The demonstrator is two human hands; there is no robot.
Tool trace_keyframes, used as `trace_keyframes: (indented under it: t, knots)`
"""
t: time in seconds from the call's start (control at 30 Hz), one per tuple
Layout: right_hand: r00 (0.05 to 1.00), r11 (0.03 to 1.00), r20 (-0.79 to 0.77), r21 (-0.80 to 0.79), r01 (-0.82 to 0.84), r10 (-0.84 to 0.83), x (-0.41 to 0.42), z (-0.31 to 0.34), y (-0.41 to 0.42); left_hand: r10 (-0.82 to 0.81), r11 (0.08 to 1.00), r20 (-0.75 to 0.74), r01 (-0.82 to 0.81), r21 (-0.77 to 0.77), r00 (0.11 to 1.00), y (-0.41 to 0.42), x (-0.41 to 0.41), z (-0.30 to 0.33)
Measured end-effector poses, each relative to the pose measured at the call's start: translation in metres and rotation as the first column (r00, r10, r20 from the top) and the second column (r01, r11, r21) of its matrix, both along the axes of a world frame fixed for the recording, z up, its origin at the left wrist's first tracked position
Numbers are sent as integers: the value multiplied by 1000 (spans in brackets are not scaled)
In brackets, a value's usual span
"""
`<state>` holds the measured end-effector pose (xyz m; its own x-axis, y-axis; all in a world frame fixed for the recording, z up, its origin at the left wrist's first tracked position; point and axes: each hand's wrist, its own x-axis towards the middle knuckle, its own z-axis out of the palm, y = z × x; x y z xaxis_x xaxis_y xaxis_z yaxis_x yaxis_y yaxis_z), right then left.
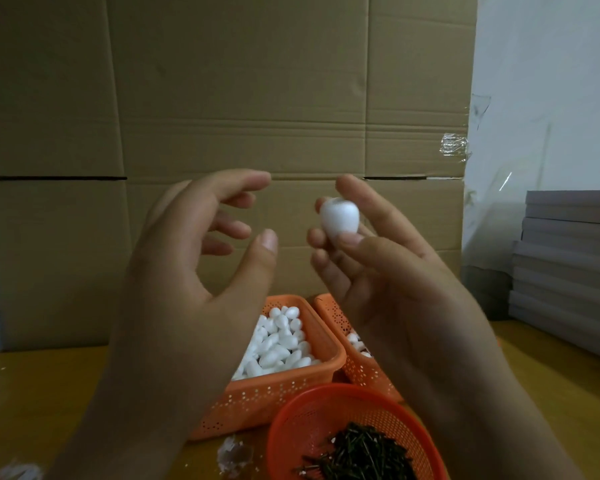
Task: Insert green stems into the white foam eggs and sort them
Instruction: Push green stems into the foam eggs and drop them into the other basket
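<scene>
My right hand (pixel 371 271) was raised in front of me and pinched one small white foam egg (pixel 339 218) between the thumb below and the fingertips behind, narrow end down. My left hand (pixel 201 258) hung level with it, just across a small gap, holding nothing, its fingers loosely spread and bent toward the egg without touching it. Below my hands, on the yellowish wooden table (pixel 49 403), stood a rectangular orange perforated plastic basket (pixel 274 393) heaped with more white foam eggs (pixel 278 341). A second orange perforated basket (pixel 357 368) sat just beside it on the right, mostly hidden by my right wrist, with a few white eggs showing inside. Nearest me was a round red-orange mesh bowl (pixel 302 420) holding a pile of short dark green stems (pixel 364 452). A wall of brown cardboard boxes (pixel 243 98) rose behind the table.
</scene>
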<state>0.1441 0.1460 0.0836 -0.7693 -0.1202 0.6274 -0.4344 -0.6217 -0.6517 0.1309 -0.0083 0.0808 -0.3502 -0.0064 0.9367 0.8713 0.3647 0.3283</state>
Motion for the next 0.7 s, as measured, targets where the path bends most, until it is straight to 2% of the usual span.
trace_keyframes:
  t: [0.1, 0.3, 0.7]
  knots:
    - [998, 995, 21, -73, -65, 67, 2, 2, 9, -4, 999, -11, 5, 46, 1000, -4, -6, -1]
    - [1000, 1000, -16, 3, 18, -18, 3, 4, 16, 8, 999, -12, -8, 47, 1000, -4, -7, -2]
    - [1000, 1000, 8, 16, -13, 13, -1, -1, 18, 52, 998, 19, -52, -20, 998, -1, -2, -4]
